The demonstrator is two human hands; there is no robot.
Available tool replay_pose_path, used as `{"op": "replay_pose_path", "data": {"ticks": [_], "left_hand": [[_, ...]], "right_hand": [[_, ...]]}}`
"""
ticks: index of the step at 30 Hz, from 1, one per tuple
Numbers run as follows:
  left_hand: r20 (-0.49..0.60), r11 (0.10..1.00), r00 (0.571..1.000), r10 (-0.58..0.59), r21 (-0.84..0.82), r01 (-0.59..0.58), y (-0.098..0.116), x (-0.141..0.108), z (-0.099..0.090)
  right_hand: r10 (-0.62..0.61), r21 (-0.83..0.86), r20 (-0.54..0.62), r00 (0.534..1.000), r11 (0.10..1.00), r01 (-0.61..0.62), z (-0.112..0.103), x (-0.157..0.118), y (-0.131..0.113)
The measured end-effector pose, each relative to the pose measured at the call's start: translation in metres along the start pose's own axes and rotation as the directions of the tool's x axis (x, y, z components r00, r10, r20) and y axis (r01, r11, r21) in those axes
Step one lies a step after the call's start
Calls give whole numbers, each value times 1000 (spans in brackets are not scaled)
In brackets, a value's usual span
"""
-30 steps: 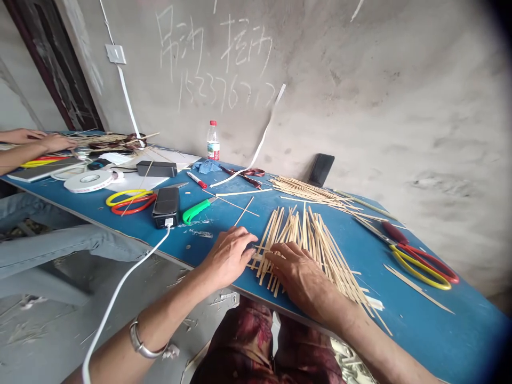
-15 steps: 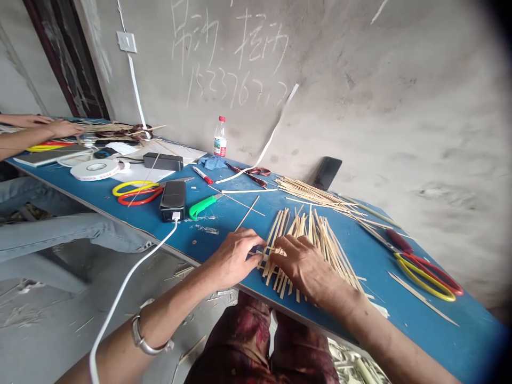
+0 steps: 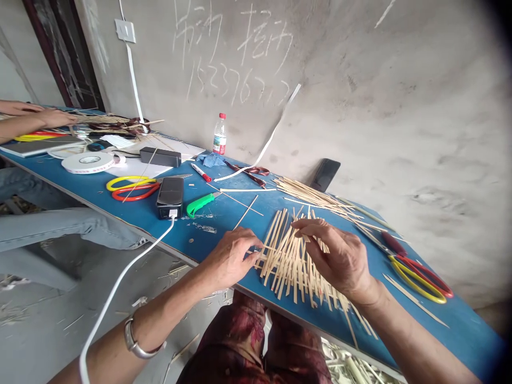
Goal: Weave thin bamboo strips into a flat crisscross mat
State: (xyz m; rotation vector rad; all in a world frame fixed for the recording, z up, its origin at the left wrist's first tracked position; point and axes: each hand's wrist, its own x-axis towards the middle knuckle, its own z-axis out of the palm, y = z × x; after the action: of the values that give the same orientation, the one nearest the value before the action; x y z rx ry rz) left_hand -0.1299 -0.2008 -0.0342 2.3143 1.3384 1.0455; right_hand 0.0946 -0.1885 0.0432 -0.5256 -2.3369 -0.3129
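Observation:
Thin pale bamboo strips (image 3: 296,266) lie fanned out and crossed over one another on the blue table, near its front edge. At their left end is my left hand (image 3: 238,255), its thumb and fingers closed around the end of a crosswise strip. My right hand (image 3: 338,253) is raised over the right part of the strips, thumb and fingertips close together. Whatever its fingertips may hold is too small to make out.
Red-and-yellow scissors (image 3: 420,277) lie at right, a second pair (image 3: 132,188) at left. Near them are a black power bank (image 3: 170,197) with a white cable, a green knife (image 3: 200,205), a bottle (image 3: 220,136) and a phone (image 3: 326,175). A person's hands (image 3: 56,117) work at far left.
My right hand has lifted off the left part of the strips and moved right and up, uncovering more of them. My left hand has stayed at the left end.

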Motion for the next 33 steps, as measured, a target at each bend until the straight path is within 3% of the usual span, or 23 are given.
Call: {"op": "replay_pose_path", "data": {"ticks": [3, 7, 10, 13, 16, 19, 20, 22, 25, 28, 31, 33], "left_hand": [[-80, 997, 996, -28, -74, 22, 3, 5, -4], [-116, 979, 988, -104, -187, 81, 5, 14, -14], [18, 829, 971, -237, -518, 212, 3, 18, -20], [88, 662, 938, -336, -686, 301, -6, 18, -25], [-24, 741, 901, -434, -578, 342, -19, 15, -33], [-205, 912, 892, -403, -168, 374, -32, 9, -42], [-253, 919, 891, -377, 16, 393, -35, 6, -44], [-303, 847, 894, -329, 324, 421, -38, 1, -45], [-309, 748, 921, -239, 546, 377, -34, -3, -39], [-274, 807, 956, -105, 538, 243, -16, -7, -28], [-42, 958, 999, -7, 286, 19, 9, -10, -14], [59, 986, 997, 50, 154, -58, 20, -13, -5]], "right_hand": [[-45, -8, 40, 998, 999, 45, 2, 8, 0], [-25, -25, 235, 972, 999, 32, 28, 29, 7], [10, -64, 387, 922, 998, 17, 51, 52, 10], [28, 8, 399, 916, 999, -34, 58, 63, 9], [125, -11, 372, 920, 991, -131, 50, 47, 9], [191, -83, 424, 885, 982, -171, 37, 12, 8], [198, -94, 445, 873, 980, -174, 33, 1, 7], [177, -77, 497, 849, 984, -159, 28, -17, 2], [151, -68, 555, 818, 988, -136, 25, -29, -7], [181, -100, 571, 801, 983, -151, 24, -31, -12], [183, -105, 561, 807, 983, -150, 25, -32, -12], [174, -97, 547, 819, 985, -145, 26, -33, -11]]}}
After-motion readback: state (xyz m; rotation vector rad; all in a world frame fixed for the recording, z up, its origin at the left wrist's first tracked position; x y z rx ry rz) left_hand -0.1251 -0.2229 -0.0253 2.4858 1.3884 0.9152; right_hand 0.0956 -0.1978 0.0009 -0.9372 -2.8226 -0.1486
